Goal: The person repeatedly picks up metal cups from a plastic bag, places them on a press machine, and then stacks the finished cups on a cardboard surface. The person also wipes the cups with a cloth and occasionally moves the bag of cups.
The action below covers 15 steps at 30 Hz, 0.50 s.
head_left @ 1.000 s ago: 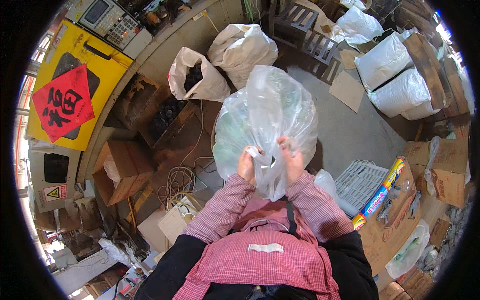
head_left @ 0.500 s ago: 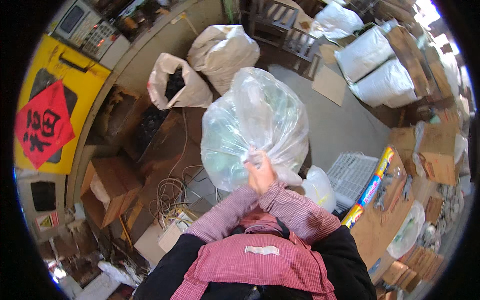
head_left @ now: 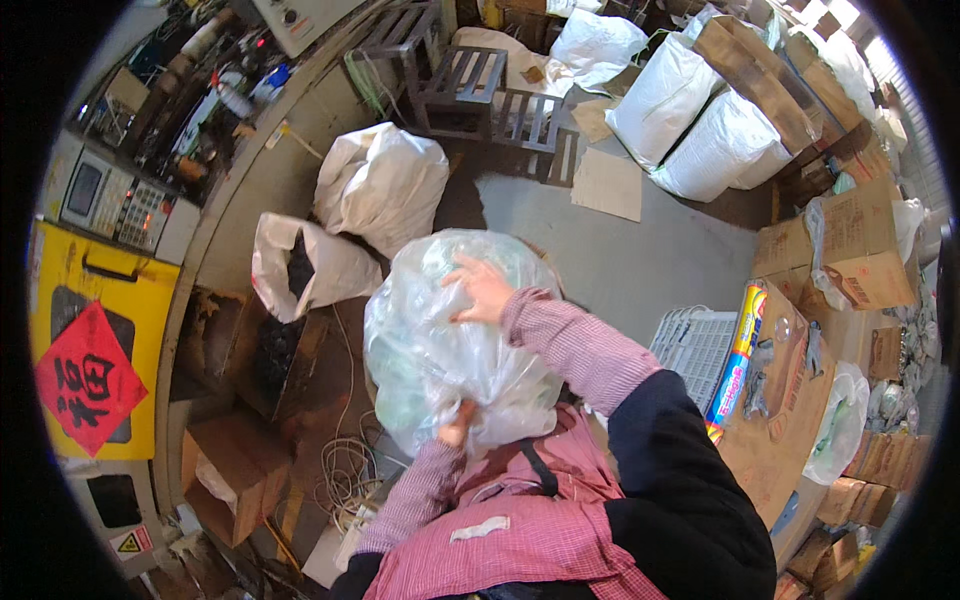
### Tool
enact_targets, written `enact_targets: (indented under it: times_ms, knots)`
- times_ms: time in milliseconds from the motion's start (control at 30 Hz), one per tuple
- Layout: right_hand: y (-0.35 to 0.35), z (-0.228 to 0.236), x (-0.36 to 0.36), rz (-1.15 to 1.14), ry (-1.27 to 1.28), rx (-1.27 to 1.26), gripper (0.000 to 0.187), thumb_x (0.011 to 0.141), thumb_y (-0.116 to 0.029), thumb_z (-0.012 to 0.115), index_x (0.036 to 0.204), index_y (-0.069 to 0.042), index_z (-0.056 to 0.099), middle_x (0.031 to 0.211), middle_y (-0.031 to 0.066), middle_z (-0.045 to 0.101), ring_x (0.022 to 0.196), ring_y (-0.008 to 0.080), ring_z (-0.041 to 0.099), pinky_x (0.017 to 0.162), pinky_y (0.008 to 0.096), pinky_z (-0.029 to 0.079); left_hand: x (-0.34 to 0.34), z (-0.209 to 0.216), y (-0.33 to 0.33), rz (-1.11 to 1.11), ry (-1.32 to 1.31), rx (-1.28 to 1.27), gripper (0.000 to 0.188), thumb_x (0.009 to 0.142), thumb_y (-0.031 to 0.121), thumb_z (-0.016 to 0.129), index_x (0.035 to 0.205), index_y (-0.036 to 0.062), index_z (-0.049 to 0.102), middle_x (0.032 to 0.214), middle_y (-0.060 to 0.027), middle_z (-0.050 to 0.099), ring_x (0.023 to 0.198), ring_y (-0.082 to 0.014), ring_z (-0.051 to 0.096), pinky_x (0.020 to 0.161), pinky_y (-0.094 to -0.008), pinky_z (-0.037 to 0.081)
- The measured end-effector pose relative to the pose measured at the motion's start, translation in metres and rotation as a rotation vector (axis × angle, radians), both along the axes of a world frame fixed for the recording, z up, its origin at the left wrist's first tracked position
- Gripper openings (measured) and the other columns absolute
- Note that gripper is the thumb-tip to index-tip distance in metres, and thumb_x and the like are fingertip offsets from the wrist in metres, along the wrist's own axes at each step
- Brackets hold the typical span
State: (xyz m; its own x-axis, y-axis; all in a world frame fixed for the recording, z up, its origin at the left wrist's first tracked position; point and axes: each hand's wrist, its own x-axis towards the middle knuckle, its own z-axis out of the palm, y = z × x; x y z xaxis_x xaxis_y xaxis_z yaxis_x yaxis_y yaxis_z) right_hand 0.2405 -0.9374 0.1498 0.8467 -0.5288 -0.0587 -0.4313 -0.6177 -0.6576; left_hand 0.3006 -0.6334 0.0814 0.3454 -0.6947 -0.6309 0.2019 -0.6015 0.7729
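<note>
A large, bulging clear plastic bag [head_left: 420, 330] rests close against my pink-checked apron, with pale greenish items showing dimly through it. At its near side, my left hand [head_left: 458, 425] is closed on the gathered plastic. My right hand [head_left: 482, 292] lies on the top of the bag, its fingers spread. What exactly fills the bag cannot be made out through the film.
Two whitish woven sacks [head_left: 385, 185] stand behind the bag, the smaller one open with dark contents. Coiled cable [head_left: 345, 470] lies at the left. To the right are a grey plastic basket [head_left: 690, 345], a long colourful box [head_left: 740, 360] and cardboard boxes [head_left: 855, 245].
The bag has come nearer my body and tipped. My hands, together at its twisted neck before, are now apart: the right has moved up onto the bag, the left stays on the plastic.
</note>
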Motion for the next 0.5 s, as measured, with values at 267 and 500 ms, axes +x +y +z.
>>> enact_targets:
  times_ms: [267,500]
  knots:
    - [0.014,-0.005,0.028,0.070,-0.690,1.377,0.017,0.095,-0.022,0.070,0.104,-0.007,0.070,0.119,0.0118,0.067,0.107,0.0211,0.063,0.095,0.0366,0.048,-0.036,0.027,-0.007,0.974,0.495,-0.193,0.048,0.101,0.044,0.060,0.135,0.0106,0.059,0.124,-0.0090,0.067,0.107,-0.0257,0.067,0.090,-0.0445,0.056]
    - [-0.002,0.001,-0.076,-0.309,-0.712,1.519,0.029,0.098,-0.022,0.064,0.075,-0.004,0.063,0.069,-0.0009,0.056,0.066,0.0100,0.051,0.066,0.0270,0.042,-0.090,0.118,-0.081,0.642,0.027,0.167,0.050,0.101,0.032,0.064,0.143,0.0094,0.050,0.128,-0.0058,0.059,0.110,-0.0226,0.059,0.090,-0.0372,0.054]
